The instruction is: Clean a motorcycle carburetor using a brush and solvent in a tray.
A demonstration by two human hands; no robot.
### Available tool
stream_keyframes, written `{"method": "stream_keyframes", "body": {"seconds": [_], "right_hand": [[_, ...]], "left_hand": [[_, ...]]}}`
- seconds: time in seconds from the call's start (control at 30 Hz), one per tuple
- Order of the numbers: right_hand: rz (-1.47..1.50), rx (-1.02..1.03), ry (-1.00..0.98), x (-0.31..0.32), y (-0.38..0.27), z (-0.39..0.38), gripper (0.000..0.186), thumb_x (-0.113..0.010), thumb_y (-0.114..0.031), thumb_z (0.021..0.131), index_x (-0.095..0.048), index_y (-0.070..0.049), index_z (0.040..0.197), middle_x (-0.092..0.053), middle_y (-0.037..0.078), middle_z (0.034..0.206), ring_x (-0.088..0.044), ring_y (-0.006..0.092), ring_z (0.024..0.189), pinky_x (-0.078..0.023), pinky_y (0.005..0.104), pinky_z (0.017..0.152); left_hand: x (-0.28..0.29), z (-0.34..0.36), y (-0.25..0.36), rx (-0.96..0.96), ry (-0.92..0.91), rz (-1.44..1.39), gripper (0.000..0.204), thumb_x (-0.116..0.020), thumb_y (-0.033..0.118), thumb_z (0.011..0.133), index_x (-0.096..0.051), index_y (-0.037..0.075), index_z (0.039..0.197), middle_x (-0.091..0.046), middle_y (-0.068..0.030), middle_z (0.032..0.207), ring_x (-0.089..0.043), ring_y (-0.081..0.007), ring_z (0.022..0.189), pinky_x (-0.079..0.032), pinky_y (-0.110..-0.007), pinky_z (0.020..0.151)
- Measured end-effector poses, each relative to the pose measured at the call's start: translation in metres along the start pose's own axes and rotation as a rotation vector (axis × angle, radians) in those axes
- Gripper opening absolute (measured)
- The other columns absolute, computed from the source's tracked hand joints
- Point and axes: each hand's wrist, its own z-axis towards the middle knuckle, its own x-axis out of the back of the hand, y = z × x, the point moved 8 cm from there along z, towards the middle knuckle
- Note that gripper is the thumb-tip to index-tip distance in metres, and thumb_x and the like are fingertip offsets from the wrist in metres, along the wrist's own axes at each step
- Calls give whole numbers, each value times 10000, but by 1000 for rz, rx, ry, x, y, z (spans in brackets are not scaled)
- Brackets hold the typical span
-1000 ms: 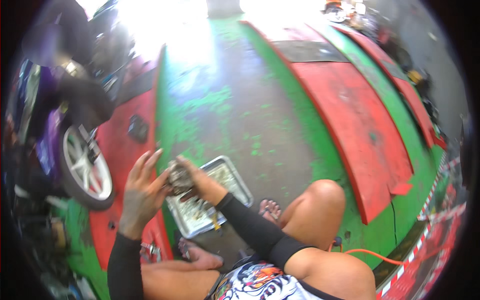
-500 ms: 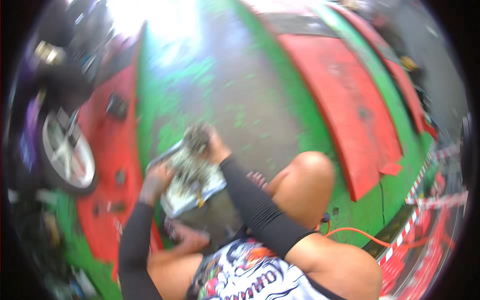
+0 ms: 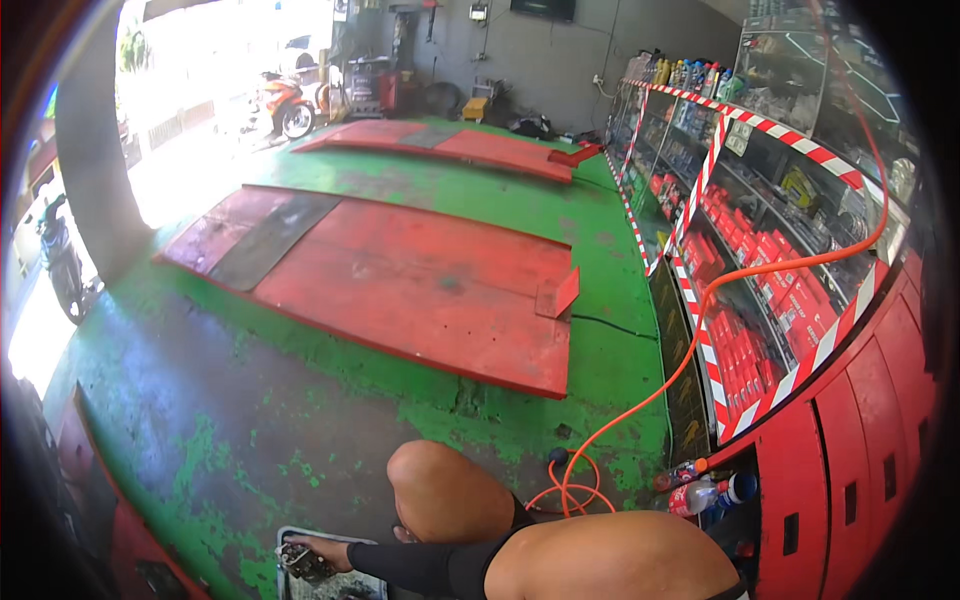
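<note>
My right hand is closed on a dark, grimy metal part at the lower left of the view, held over a metal tray that is partly cut off by the bottom edge. My right arm wears a black sleeve. My left hand is out of view. My bare knee is beside the tray.
Red ramp plates lie on the green floor. An orange hose runs to coils beside bottles. At the right stand glass shelves with red boxes and red drawers. Scooters stand at the bright opening.
My view has swung right and up, bringing the shelves and back wall in. My left hand has left the view; the part stays in my right hand over the tray.
</note>
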Motion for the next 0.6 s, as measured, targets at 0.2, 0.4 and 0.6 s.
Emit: {"method": "stream_keyframes", "body": {"seconds": [0.2, 0.4, 0.6], "right_hand": [[-13, 120, -57, -13, -28, -19, 467, -590, -671, 905, -727, -252, 1056, -723, -56, 938, -649, 121, 799, -506, 324, 747], [-180, 56, 41, 11, -17, 12, 523, -590, -697, 882, -662, -280, 1189, -678, -24, 1051, -642, 150, 853, -516, 349, 768], [-177, 43, -13, 42, -21, 28, 514, -574, -677, 897, -709, -228, 1107, -704, 10, 997, -648, 159, 884, -514, 358, 808]], "left_hand": [[13, 33, -47, 21, 439, -49, 321, -552, 230, 970, -662, 168, 1266, -628, -210, 1238, -623, -406, 1071, -517, -491, 867], [47, 5, -18, 217, 131, -25, 370, -466, 323, 1010, -661, 159, 1279, -653, -211, 1221, -621, -380, 1066, -508, -472, 902], [44, 46, -36, -49, 333, -339, 414, -433, 365, 1032, -675, 106, 1244, -677, -174, 1186, -634, -315, 1038, -514, -434, 892]]}}
